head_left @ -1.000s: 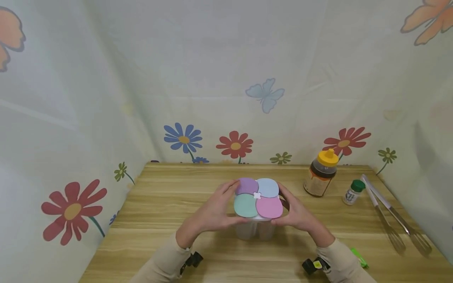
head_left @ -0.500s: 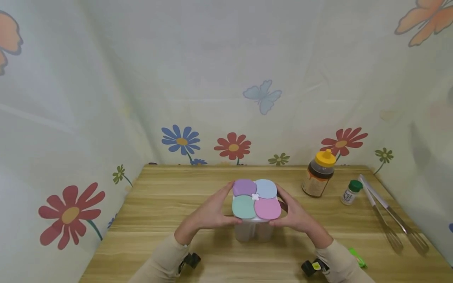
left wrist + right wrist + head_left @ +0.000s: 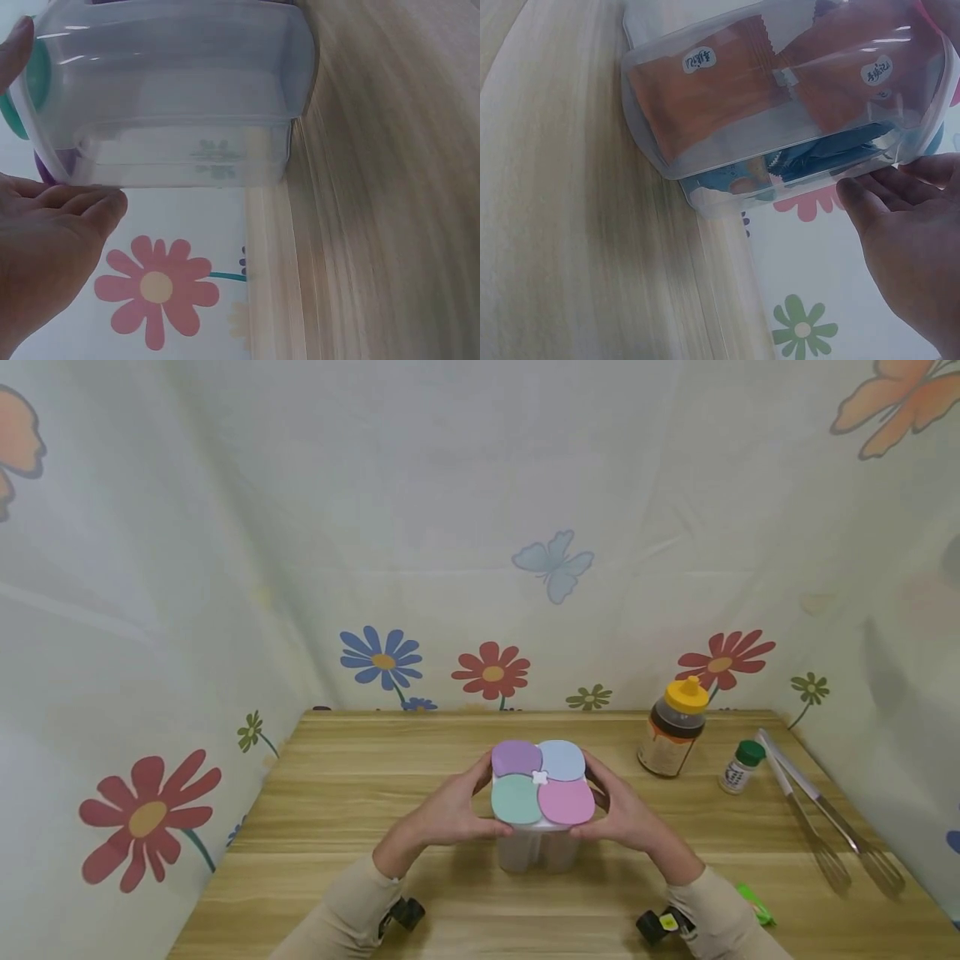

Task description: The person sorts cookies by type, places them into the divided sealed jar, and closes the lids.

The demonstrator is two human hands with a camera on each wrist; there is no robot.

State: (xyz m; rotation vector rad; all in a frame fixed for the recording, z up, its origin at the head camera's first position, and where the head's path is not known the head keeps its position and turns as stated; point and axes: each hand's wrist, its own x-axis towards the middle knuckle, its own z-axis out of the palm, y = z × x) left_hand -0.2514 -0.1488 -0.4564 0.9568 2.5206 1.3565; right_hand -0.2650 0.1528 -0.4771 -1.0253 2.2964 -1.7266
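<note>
In the head view a clear plastic storage box (image 3: 537,850) stands upright on the table, topped with purple, pale blue, green and pink lids (image 3: 566,802). My left hand (image 3: 453,810) grips its left side near the rim, thumb in front and fingers towards the back. My right hand (image 3: 626,810) holds the opposite side in the same way. Through the wall in the right wrist view, orange packets (image 3: 705,90) and a blue packet (image 3: 840,150) show inside. On the left hand's side, the clear wall (image 3: 180,90) shows no packets behind it.
A yellow-capped bottle (image 3: 670,739) stands at the back right. Beside it are a small green-capped shaker (image 3: 741,768) and metal tongs (image 3: 821,810). A green wrapper (image 3: 756,906) lies near the right sleeve. A flowered curtain (image 3: 420,568) rises behind the wooden table (image 3: 360,752).
The whole head view has shifted slightly, with things now a little further left and lower in it. Both hands keep their hold on the box, which stays in place.
</note>
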